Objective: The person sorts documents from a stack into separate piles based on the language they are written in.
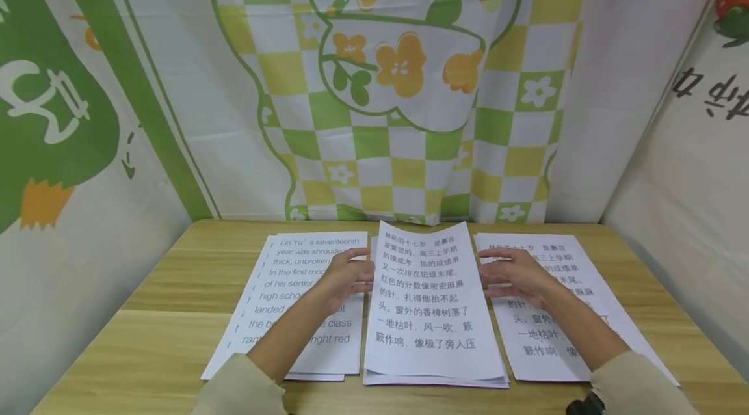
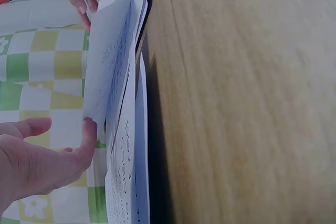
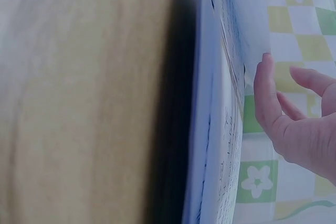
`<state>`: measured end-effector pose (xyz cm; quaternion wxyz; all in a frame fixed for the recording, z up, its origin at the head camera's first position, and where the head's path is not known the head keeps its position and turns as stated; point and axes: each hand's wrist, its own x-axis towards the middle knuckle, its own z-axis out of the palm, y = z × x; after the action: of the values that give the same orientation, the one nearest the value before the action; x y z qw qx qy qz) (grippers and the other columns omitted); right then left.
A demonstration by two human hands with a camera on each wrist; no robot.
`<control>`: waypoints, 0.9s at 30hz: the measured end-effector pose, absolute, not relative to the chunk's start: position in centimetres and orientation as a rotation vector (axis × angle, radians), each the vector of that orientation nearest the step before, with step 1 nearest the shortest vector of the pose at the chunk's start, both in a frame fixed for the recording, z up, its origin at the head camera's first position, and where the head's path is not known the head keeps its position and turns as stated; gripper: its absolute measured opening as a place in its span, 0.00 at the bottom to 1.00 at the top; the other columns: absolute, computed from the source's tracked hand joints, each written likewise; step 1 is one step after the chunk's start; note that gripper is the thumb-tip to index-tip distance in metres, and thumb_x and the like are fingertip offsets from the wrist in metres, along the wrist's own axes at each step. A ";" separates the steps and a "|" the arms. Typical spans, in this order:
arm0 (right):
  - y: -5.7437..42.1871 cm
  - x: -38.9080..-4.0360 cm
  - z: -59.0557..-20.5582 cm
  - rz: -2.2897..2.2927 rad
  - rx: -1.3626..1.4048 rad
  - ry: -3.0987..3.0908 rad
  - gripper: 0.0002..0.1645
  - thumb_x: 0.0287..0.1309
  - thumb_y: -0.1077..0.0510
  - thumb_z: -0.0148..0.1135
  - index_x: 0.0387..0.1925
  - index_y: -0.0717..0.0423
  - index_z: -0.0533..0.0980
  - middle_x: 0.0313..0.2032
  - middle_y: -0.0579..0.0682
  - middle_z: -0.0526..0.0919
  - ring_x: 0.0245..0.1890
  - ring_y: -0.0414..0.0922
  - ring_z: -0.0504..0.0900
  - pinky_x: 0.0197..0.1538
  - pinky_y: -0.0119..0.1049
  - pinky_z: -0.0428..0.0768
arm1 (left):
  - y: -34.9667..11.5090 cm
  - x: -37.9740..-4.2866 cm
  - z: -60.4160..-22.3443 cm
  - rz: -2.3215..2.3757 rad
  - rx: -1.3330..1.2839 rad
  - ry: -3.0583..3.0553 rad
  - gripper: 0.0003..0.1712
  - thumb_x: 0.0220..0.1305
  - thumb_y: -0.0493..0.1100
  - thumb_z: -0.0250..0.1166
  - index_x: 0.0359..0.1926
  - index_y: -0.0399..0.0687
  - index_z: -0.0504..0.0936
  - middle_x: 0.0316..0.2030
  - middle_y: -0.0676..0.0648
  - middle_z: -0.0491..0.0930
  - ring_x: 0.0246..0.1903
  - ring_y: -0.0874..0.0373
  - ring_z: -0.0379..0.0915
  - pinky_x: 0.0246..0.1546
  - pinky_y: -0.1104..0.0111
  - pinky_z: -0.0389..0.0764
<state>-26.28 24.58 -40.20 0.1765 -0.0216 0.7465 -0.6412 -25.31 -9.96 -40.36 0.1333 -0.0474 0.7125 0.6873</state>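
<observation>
A printed sheet with Chinese text (image 1: pixel 430 363) lies on top of the middle paper pile, its far end lifted and bowed. My left hand (image 1: pixel 345 281) is at its left edge, fingers extended; in the left wrist view a fingertip of the left hand (image 2: pixel 44 163) touches the raised sheet (image 2: pixel 102 61). At the opposite edge, my right hand (image 1: pixel 517 277) has loosely bent fingers, and in the right wrist view a fingertip of that right hand (image 3: pixel 294 124) meets the sheet. Neither thumb presses on the paper.
To the left lies a pile of English-text sheets (image 1: pixel 322 360), slightly uneven, under my left forearm. A pile of Chinese-text sheets (image 1: pixel 547 369) lies to the right beneath my right forearm. All rest on a wooden table (image 1: pixel 146 337), with a checkered curtain (image 1: pixel 374 171) behind it.
</observation>
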 end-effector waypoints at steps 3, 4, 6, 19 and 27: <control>24.5 -26.4 -40.2 -1.808 -0.055 2.125 0.36 0.70 0.65 0.60 0.74 0.72 0.60 0.51 0.62 0.84 0.48 0.51 0.86 0.53 0.50 0.88 | -9.8 -25.5 -40.5 1.993 -0.129 2.082 0.33 0.73 0.33 0.58 0.76 0.33 0.63 0.63 0.28 0.73 0.55 0.39 0.80 0.57 0.55 0.84; 24.4 -26.5 -40.2 -1.806 -0.051 2.128 0.36 0.69 0.66 0.60 0.74 0.72 0.60 0.50 0.62 0.84 0.48 0.51 0.86 0.53 0.50 0.88 | -9.8 -25.6 -40.5 1.998 -0.125 2.082 0.33 0.72 0.31 0.58 0.75 0.33 0.63 0.63 0.28 0.73 0.53 0.40 0.81 0.56 0.56 0.85; 24.3 -26.5 -40.3 -1.797 -0.046 2.140 0.36 0.69 0.66 0.60 0.74 0.72 0.60 0.48 0.62 0.84 0.47 0.50 0.86 0.53 0.50 0.88 | -9.7 -25.7 -40.6 2.002 -0.123 2.084 0.35 0.68 0.28 0.58 0.75 0.32 0.63 0.62 0.28 0.74 0.50 0.43 0.82 0.54 0.57 0.86; 23.8 -26.6 -40.6 -1.755 -0.094 2.211 0.38 0.65 0.69 0.65 0.73 0.67 0.65 0.56 0.66 0.78 0.42 0.48 0.86 0.47 0.47 0.90 | -9.1 -26.0 -40.5 1.912 -0.095 2.154 0.36 0.64 0.25 0.61 0.73 0.36 0.68 0.54 0.36 0.75 0.41 0.52 0.77 0.44 0.63 0.86; 23.5 -26.5 -40.9 -1.738 -0.085 2.252 0.38 0.64 0.71 0.65 0.74 0.64 0.65 0.55 0.65 0.78 0.42 0.48 0.87 0.45 0.47 0.90 | -8.7 -26.2 -40.9 1.892 -0.102 2.183 0.40 0.61 0.23 0.61 0.75 0.42 0.68 0.49 0.38 0.77 0.37 0.53 0.78 0.33 0.69 0.83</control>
<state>-26.50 23.55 -40.87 0.1475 -0.0295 0.7827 -0.6040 -26.19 -8.68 -40.94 0.1253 -0.0351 0.7492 0.6494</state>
